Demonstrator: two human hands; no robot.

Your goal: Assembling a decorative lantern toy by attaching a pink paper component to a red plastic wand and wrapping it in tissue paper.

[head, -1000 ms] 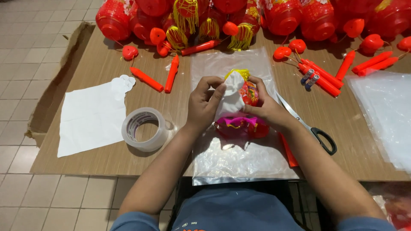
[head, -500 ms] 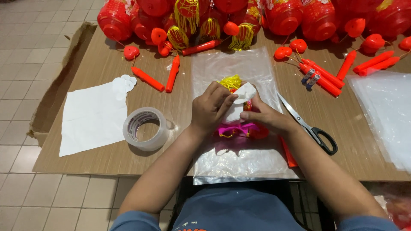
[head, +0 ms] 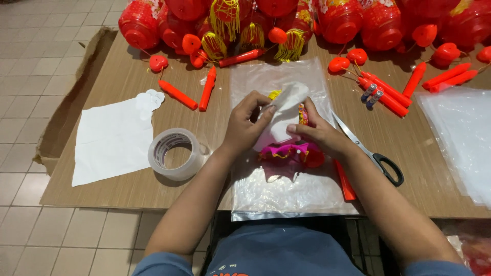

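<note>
- White paper sheet (head: 282, 115), folded over the lantern piece, runs its long axis from lower left to upper right, its free tip pointing away from the person toward the far side of the table.
- Pink and red folded lantern (head: 292, 152) lies under the paper with its long axis across the table, left to right, resting on a clear plastic bag (head: 286, 191) whose own length runs from the person outward.
- Counted: one roll of clear tape (head: 175, 153), lying flat just left of the bag; one pair of scissors (head: 369, 152), blades pointing up-left toward the hands; one larger white sheet (head: 115, 138) at the left; two small batteries (head: 372, 93) side by side at the right.
- Red plastic sticks (head: 207, 89) are scattered on both sides; I count about ten in view, though a few are partly hidden. Round red lanterns (head: 140, 23) crowd the far edge, too overlapped to count.
- Left hand (head: 245, 125) is curled, thumb and fingertips pinching the left edge of the paper sheet, wrist bent inward.
- Right hand (head: 319, 134) lies lower and flatter, its fingers pressed together on the paper and lantern, pinning them to the bag.
- Both forearms come in from the near edge of the cardboard-covered table (head: 123, 84) and converge at the middle.
</note>
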